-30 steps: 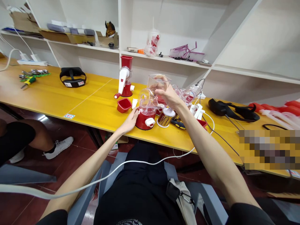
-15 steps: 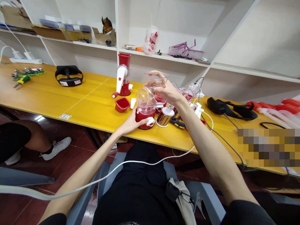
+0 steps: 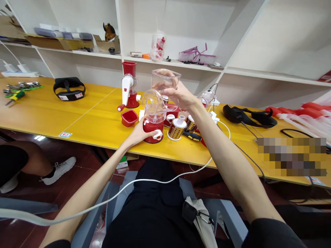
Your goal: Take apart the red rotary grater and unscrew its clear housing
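Note:
In the head view, my left hand (image 3: 137, 134) is wrapped round the red base (image 3: 150, 128) of a rotary grater, its thumb beside the white knob (image 3: 157, 134). My right hand (image 3: 182, 95) grips the clear plastic grater housing (image 3: 153, 104) by its square feed chute, fingers behind the transparent wall. The housing sits at the top of the base; whether the two are joined I cannot tell. A grater drum (image 3: 177, 128) with a white rim stands just right of the base. Left of it lies a small red cup (image 3: 129, 118). Behind, a second red base (image 3: 171, 115) is partly hidden.
An assembled red rotary grater (image 3: 129, 86) with a white crank stands at the back. A black-and-yellow handle (image 3: 192, 136), black headsets (image 3: 69, 89) and a white cable (image 3: 165, 181) are about. Shelves (image 3: 103, 51) line the far edge. Another person's leg (image 3: 38, 160) is at left.
The view has swung slightly right. My right hand and the clear housing are a little higher above the red base, while my left hand keeps its hold.

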`<move>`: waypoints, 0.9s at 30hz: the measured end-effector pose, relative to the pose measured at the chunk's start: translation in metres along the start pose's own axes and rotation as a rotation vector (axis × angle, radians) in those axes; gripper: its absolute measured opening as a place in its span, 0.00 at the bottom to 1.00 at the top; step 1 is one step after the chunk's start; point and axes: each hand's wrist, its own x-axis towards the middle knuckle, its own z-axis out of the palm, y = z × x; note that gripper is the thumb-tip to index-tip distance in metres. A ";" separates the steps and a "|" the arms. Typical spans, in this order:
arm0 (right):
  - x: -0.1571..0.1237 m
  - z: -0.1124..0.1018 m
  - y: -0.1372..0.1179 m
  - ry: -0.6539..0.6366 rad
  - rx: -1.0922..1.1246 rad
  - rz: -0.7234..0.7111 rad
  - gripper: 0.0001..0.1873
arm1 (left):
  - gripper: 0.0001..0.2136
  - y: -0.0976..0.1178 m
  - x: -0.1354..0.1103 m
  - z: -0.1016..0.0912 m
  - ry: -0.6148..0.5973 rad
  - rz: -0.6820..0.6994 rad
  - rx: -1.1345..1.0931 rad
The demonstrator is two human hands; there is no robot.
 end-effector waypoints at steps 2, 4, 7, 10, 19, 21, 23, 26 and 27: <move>-0.002 0.006 -0.002 0.072 -0.009 -0.005 0.50 | 0.46 -0.003 0.002 -0.001 0.043 -0.030 0.016; -0.005 0.011 -0.002 0.159 -0.017 -0.014 0.52 | 0.46 -0.006 0.006 -0.002 0.069 -0.017 0.052; -0.009 0.017 0.000 0.263 -0.044 -0.018 0.54 | 0.44 -0.009 0.014 -0.001 0.088 0.061 0.127; -0.014 0.021 0.003 0.302 -0.089 -0.050 0.53 | 0.41 -0.012 0.020 0.001 0.115 0.119 0.206; -0.030 0.051 -0.002 0.474 -0.097 -0.061 0.54 | 0.45 -0.002 -0.009 0.001 0.271 0.220 0.248; -0.034 0.062 -0.006 0.511 -0.102 -0.045 0.51 | 0.47 0.009 -0.015 0.002 0.297 0.220 0.122; -0.039 0.074 -0.007 0.546 -0.103 -0.033 0.48 | 0.48 0.022 -0.018 0.006 0.299 0.226 -0.021; -0.049 0.094 -0.005 0.597 -0.053 -0.032 0.46 | 0.43 0.040 -0.021 0.011 0.332 0.234 -0.139; -0.053 0.100 -0.003 0.605 -0.022 -0.037 0.46 | 0.41 0.045 -0.022 0.012 0.364 0.240 -0.146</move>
